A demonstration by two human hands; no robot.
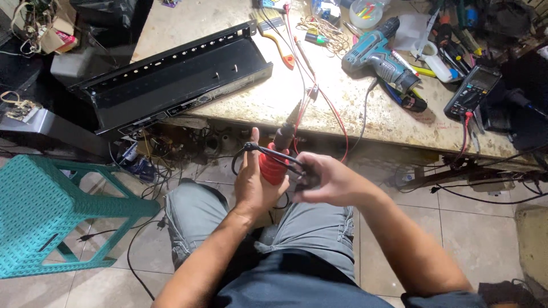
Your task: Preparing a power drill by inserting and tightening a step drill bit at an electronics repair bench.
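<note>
Above your lap, just short of the tabletop [274, 108] edge, your left hand [254, 185] has its grip wrapped shut around the red ribbed handle of a soldering iron [275, 162], thumb pointing up beside it; the dark barrel of the tool slants up and away towards the tabletop. Your right hand [328, 182] sits just beside it, its fingers pinched closed on the thin black cord [268, 153], which crosses the red handle and loops out past your left thumb. The right hand is blurred, so you cannot tell exactly how the fingers sit on the cord.

On the stained tabletop a long black metal chassis [177, 80] lies open side up at the left. A teal cordless drill [379, 54] lies to the right, and a dark handheld multimeter [472, 91] lies further right among loose tools. Red test leads [319, 91] trail across the surface and over the edge. A teal plastic woven-pattern stool [40, 217] stands on the tiled floor [456, 228] to your left.
</note>
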